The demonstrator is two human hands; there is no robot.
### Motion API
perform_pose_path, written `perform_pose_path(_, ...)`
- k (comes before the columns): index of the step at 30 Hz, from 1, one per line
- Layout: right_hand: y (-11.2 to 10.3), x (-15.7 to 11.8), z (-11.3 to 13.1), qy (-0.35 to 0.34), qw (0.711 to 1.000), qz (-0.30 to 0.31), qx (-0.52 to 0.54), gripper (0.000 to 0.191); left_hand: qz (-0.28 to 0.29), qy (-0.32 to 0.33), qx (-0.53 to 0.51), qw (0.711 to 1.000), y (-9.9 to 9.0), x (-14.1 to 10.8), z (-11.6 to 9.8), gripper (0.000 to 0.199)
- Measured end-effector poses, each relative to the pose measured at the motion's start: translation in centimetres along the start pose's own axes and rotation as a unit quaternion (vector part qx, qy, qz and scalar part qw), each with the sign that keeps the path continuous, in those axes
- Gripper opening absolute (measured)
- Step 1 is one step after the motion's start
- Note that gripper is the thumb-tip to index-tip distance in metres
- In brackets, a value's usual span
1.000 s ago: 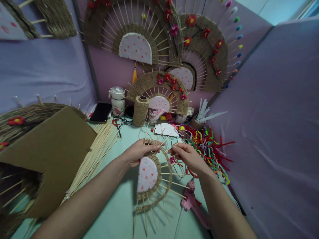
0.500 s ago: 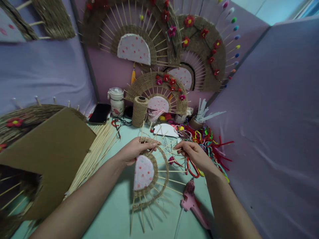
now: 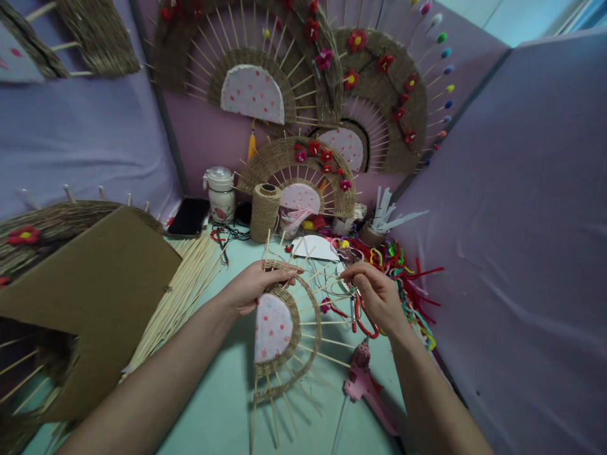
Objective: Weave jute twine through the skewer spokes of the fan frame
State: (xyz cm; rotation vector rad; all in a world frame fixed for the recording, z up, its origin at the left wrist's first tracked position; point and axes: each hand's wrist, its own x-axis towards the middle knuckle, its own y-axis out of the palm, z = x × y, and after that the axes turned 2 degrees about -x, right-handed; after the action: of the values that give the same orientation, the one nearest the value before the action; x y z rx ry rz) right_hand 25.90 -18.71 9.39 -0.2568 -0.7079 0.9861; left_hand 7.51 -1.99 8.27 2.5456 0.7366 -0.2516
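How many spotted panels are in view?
5: one panel on the fan in the left hand, three panels behind, one panel cut off at upper left; others may be hidden.

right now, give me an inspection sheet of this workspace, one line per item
surface: pale green tabletop, partly covered
job's things: half-round woven piece with dotted centre; twine spool upright behind it
clutter: loose sticks, cardboard at left; pink glue gun, red-handled scissors, coloured pipe cleaners at right
hands: left hand grips woven piece near its far end; right hand pinches thin cord
cables: black cord tangled beside white jar; cannot tell whether electrical
surroundings: purple partitions; flowered woven fans behind
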Motion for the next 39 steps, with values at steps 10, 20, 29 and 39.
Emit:
perform_pose_path(10,0.1,-0.7,-2.2,0.082,0.973,-0.038,0.212,0.032,0.0,-0.004,-0.043,0.999,-0.3,-0.1,-0.1,0.029)
perform_pose_path(20,1.1,-0.3,-1.6,0.155,0.937,-0.022,0.312,0.049,-0.003,-0.006,-0.107,0.994,0.1,-0.5,-0.6,0.023)
perform_pose_path(29,1.0,-0.9,-1.9,0.181,0.942,0.157,0.234,0.049,-0.025,0.027,-0.134,0.99,0.1,-0.2,-0.6,0.026)
perform_pose_path(39,0.8,-0.7,-1.7,0.194,0.957,0.144,0.16,0.036,0.003,0.007,-0.153,0.988,-0.4,0.0,-0.5,0.028)
